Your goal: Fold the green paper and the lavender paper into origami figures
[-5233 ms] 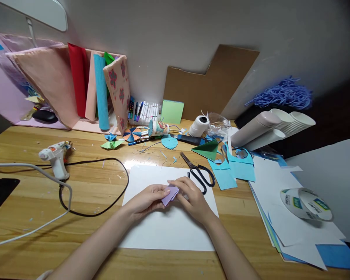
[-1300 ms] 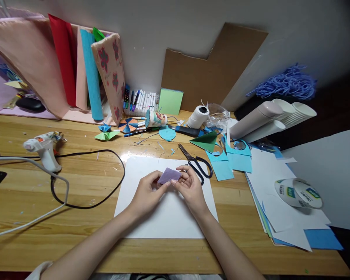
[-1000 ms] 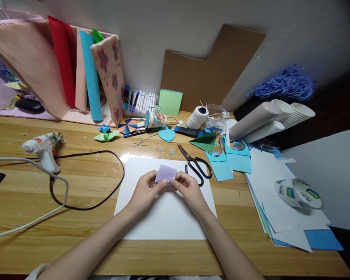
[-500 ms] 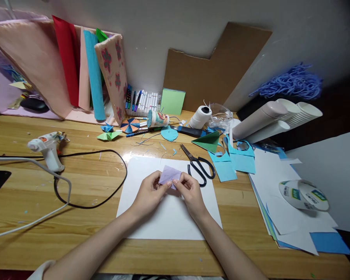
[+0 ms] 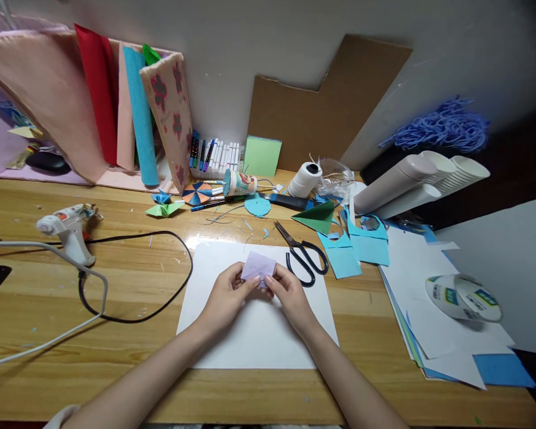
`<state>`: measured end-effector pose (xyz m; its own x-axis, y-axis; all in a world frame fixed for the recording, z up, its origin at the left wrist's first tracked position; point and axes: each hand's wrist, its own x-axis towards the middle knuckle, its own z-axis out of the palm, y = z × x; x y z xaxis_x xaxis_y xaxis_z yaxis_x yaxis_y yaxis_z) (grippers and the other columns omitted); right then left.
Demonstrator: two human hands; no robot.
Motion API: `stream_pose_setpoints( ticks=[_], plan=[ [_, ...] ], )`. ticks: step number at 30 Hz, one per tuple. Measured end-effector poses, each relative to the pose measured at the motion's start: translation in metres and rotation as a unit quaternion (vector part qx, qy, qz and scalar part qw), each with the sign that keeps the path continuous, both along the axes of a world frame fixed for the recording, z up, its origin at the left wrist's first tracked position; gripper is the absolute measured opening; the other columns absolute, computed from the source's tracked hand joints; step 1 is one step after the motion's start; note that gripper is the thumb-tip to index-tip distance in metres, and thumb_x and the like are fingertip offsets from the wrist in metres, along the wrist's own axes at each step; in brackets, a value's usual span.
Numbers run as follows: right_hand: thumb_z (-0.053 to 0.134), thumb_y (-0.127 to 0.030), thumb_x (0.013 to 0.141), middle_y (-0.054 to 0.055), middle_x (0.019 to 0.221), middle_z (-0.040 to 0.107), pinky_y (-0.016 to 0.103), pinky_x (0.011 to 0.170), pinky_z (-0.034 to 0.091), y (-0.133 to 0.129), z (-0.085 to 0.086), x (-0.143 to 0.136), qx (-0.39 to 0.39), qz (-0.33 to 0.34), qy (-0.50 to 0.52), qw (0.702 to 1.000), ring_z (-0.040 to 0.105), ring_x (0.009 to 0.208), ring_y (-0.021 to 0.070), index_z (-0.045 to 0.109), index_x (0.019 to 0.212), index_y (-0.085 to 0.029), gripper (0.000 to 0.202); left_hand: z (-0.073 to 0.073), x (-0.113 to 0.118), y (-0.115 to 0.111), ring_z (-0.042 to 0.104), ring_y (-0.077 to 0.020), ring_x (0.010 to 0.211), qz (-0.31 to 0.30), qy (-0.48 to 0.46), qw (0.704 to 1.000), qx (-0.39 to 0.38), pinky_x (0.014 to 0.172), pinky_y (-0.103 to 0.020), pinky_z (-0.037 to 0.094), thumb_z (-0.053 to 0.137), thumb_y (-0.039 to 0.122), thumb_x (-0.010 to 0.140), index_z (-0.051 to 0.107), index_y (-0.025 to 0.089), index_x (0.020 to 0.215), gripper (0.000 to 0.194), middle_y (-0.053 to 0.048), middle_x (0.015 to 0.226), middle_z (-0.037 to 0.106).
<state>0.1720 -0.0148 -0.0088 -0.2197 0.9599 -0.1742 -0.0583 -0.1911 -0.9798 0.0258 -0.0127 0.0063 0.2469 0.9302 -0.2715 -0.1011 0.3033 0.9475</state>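
A small folded sheet of purple paper (image 5: 259, 264) is pinched between my two hands, above a white sheet of paper (image 5: 259, 339) on the wooden desk. My left hand (image 5: 229, 293) grips its left side, thumb on the near edge. My right hand (image 5: 290, 293) holds the right side, with its thumb close to the other one. The fingers behind the paper are mostly hidden. Black-handled scissors (image 5: 301, 253) lie just beyond my right hand, partly on the white sheet, blades pointing away to the left.
A hot glue gun (image 5: 69, 229) with its black cord (image 5: 136, 320) rests at left. Behind lie a thread spool (image 5: 304, 180), a green folded paper (image 5: 317, 217) and blue cut paper (image 5: 345, 261). At right, a tape roll (image 5: 464, 298) sits on stacked paper (image 5: 446, 333).
Both thumbs have shifted slightly on the purple paper, the right one moving a little off its near edge. The whole view has slid slightly; the desk items stay put.
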Motion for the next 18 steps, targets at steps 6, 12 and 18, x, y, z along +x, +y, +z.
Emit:
stream_pose_setpoints(
  ticks=[6, 12, 18],
  plan=[
    [0.056, -0.032, 0.081, -0.002, 0.066, 0.049, 0.02, 0.054, 0.039, -0.0012, -0.0027, -0.0007, 0.007, -0.025, 0.0, 1.0, 0.045, 0.059, 0.0099, 0.054, 0.074, -0.017, 0.017, 0.0016, 0.0006, -0.0028, 0.054, -0.0127, 0.07, -0.002, 0.025, 1.0, 0.017, 0.063, -0.022, 0.04, 0.058, 0.03, 0.079, 0.056, 0.014, 0.081, 0.016, 0.0, 0.075, 0.059],
    [0.054, -0.035, 0.082, -0.001, 0.067, 0.05, 0.02, 0.053, 0.038, -0.0055, -0.0026, -0.0045, 0.013, -0.039, -0.013, 0.999, 0.044, 0.06, 0.0107, 0.054, 0.074, -0.017, 0.02, -0.0038, 0.0009, -0.0041, 0.048, -0.0118, 0.066, -0.01, 0.091, 0.995, 0.046, 0.058, -0.022, 0.037, 0.055, 0.031, 0.08, 0.055, 0.015, 0.082, 0.016, 0.0, 0.074, 0.054],
    [0.053, -0.037, 0.083, -0.001, 0.066, 0.047, 0.022, 0.051, 0.034, -0.0085, -0.005, -0.0067, 0.027, -0.045, -0.031, 0.998, 0.041, 0.06, 0.0117, 0.052, 0.073, -0.017, 0.022, -0.0032, 0.0009, -0.0041, 0.048, -0.012, 0.066, 0.003, 0.085, 0.995, 0.042, 0.059, -0.021, 0.038, 0.057, 0.031, 0.078, 0.054, 0.015, 0.078, 0.017, 0.001, 0.072, 0.054]
  ],
)
